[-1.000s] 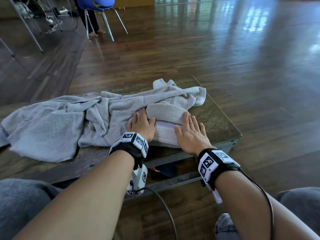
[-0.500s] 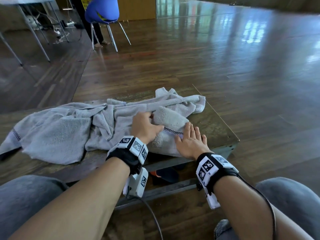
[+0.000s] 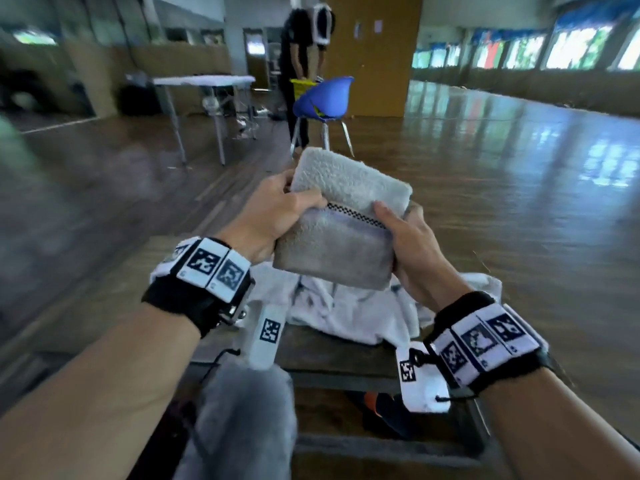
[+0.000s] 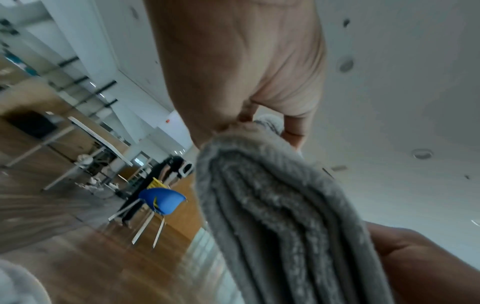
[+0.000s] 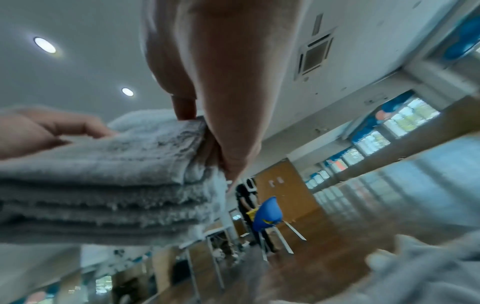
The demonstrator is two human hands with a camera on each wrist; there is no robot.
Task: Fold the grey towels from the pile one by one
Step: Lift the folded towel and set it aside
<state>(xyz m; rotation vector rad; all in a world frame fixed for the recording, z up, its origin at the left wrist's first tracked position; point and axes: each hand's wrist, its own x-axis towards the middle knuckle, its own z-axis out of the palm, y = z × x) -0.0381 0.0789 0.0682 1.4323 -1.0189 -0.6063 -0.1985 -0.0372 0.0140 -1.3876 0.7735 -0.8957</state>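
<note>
A folded grey towel [image 3: 343, 223] with a black-and-white checked band is held up in the air above the low table. My left hand [image 3: 277, 209] grips its left edge, thumb on top. My right hand [image 3: 405, 237] grips its right edge. In the left wrist view the folded towel [image 4: 285, 216] shows its stacked layers edge-on under my left hand [image 4: 241, 86]. In the right wrist view the same folded towel [image 5: 103, 174] is pinched by my right hand [image 5: 221, 123]. The pile of unfolded grey towels [image 3: 349, 313] lies on the table below.
The low wooden table [image 3: 339, 358] stands in front of my knees [image 3: 242, 420]. A blue chair [image 3: 325, 98], a white folding table [image 3: 204, 81] and a standing person [image 3: 301, 46] are farther back on the wooden floor.
The folded towel has been lifted off the table and is now held in the air by both hands. My head has tilted up toward the room.
</note>
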